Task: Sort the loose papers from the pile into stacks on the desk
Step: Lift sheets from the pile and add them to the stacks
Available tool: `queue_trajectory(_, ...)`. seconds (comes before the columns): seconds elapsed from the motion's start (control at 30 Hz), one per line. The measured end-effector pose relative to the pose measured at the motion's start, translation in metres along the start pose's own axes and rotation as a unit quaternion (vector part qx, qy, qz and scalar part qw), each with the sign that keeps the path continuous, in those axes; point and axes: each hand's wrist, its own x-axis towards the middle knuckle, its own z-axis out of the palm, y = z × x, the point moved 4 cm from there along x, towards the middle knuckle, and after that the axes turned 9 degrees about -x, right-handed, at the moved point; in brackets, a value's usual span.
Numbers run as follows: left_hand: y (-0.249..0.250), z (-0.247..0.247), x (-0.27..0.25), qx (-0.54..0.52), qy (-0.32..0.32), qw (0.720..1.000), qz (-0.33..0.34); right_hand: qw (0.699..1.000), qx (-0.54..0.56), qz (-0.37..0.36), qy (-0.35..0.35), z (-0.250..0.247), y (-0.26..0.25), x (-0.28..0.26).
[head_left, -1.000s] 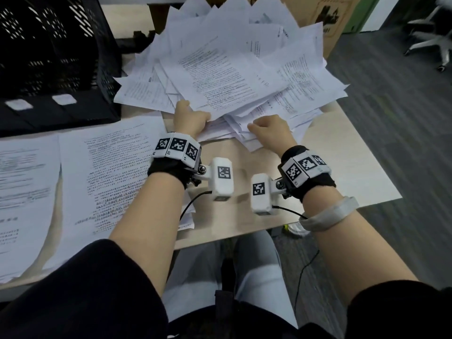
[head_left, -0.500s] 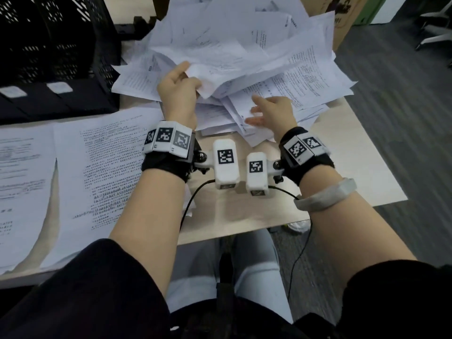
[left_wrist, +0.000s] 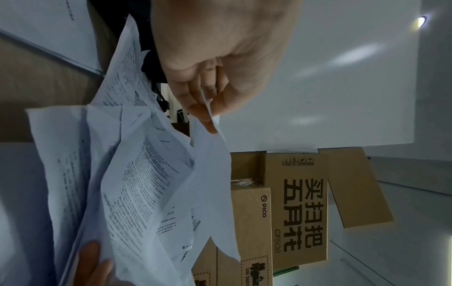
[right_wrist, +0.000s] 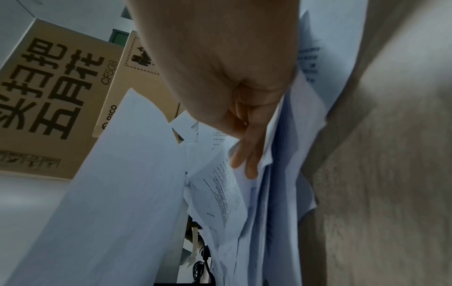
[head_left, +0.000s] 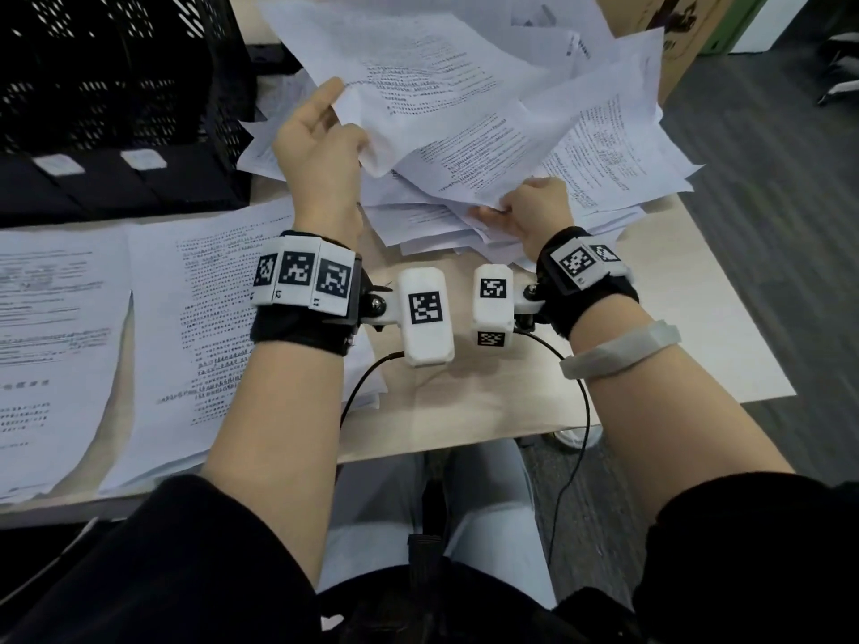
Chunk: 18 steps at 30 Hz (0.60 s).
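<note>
A loose pile of printed papers (head_left: 488, 132) covers the far middle of the desk (head_left: 488, 402). My left hand (head_left: 325, 132) is raised at the pile's left side and pinches the edge of the top sheets (left_wrist: 210, 174) between thumb and fingers (left_wrist: 208, 123), lifting them. My right hand (head_left: 520, 211) is at the pile's near edge. Its fingers (right_wrist: 247, 160) reach in between sheets and hold a lower bundle (right_wrist: 220, 193). Two flat stacks of papers (head_left: 60, 318) (head_left: 209, 295) lie on the desk to the left.
A black perforated crate (head_left: 116, 86) stands at the back left, against the pile. Cardboard boxes (left_wrist: 300, 203) stand behind the desk on the right. The desk's right edge (head_left: 725, 327) drops to grey floor. Cables hang from the wrist cameras over the front edge.
My left hand has risen and lifted the top sheets off the pile. My right hand went from resting on the pile's edge to reaching in and taking hold of lower sheets.
</note>
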Motion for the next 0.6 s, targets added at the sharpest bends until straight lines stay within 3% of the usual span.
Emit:
queue_trajectory(0.33,0.010,-0.017,-0.028,0.060,-0.008,0.996,0.064,0.980,0.092,-0.156,0.083,-0.030,0.011,-0.039)
queue_trajectory(0.6,0.012,-0.060,-0.053,0.112,-0.001,0.988,0.104,0.940,0.208,-0.188,0.195,-0.054,0.023,-0.074)
